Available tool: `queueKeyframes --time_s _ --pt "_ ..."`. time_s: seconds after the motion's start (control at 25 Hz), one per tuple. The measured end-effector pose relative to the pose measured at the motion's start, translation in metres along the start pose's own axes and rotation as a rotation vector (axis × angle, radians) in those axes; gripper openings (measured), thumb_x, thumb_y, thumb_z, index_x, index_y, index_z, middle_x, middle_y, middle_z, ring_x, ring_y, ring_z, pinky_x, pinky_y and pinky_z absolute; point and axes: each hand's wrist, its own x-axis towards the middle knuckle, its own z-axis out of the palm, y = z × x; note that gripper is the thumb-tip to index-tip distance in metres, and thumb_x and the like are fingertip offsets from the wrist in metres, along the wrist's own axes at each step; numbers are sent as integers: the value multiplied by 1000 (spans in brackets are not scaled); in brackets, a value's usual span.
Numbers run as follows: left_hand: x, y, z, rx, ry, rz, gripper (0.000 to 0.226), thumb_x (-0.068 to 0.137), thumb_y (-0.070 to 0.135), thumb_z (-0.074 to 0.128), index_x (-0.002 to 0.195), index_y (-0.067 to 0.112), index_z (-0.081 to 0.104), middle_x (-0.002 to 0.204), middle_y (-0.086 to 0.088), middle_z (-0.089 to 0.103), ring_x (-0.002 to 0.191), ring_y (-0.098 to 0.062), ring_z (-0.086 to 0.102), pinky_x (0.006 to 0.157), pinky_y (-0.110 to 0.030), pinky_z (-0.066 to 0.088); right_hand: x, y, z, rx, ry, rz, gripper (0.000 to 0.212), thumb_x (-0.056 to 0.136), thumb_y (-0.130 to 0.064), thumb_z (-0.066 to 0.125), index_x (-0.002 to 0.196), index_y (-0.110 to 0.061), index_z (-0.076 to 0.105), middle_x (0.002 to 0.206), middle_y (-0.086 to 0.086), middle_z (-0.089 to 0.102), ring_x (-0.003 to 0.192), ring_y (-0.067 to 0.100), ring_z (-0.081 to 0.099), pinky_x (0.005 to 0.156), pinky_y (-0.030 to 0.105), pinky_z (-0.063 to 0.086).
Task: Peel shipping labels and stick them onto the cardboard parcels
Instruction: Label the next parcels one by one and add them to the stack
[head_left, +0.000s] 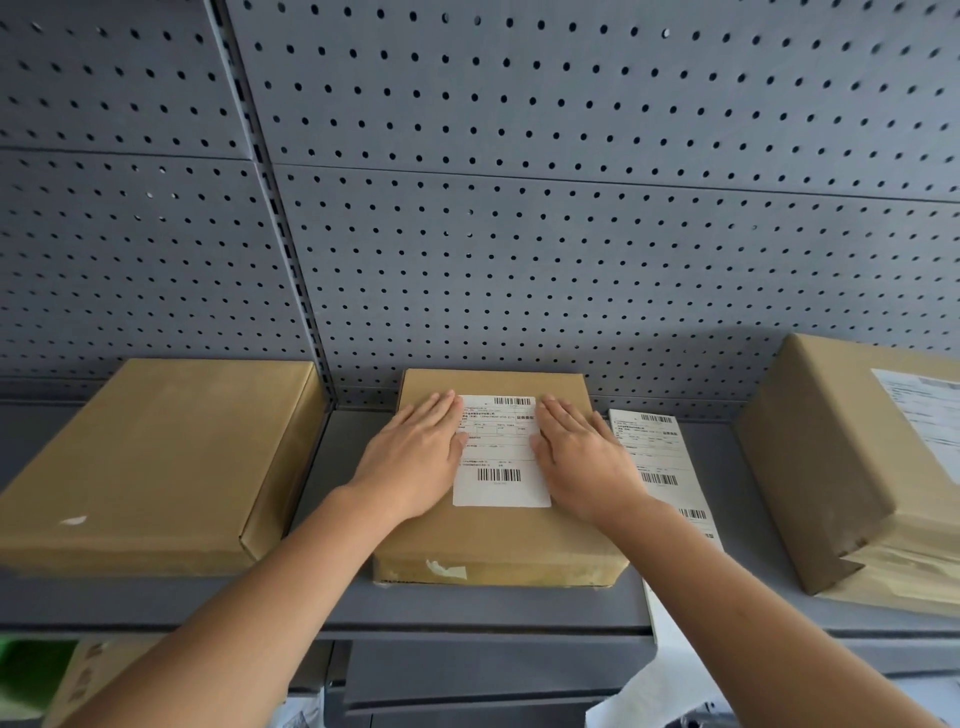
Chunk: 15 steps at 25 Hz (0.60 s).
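Left hand (415, 457) and right hand (584, 460) flat, fingers straight, pressing label (501, 457) side edges. Label atop middle parcel (493, 535), centre of shelf (467, 608).

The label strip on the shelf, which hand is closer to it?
Right. The right hand presses the box right beside the strip; the left hand lies beyond the stuck label.
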Motion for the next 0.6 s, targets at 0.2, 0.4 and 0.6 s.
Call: queueKeyframes --time_s 0.2,0.4,0.6 --pt "-23 27 7 -10 8 126 58 110 37 17 163 17 6 171 4 1 156 -7 -1 127 -31 -2 -28 -23 7 30 4 -163 54 107 -36 26 157 -18 24 165 -2 21 152 12 14 124 39 7" --pt "-28 29 12 21 -15 115 59 110 38 17 163 17 6 171 3 2 157 -7 -1 128 -32 1 -34 -25 9 -43 -2 -167 63 100 -42 8 158 -20 21 165 -5 19 152 10 13 124 40 6" --pt "-37 19 4 44 -54 63 59 109 41 14 163 19 2 171 4 -1 156 -8 -2 128 -33 1 -39 -6 6 -45 -15 -118 65 100 -44 7 158 -20 22 166 -6 18 152 10 12 123 36 3"
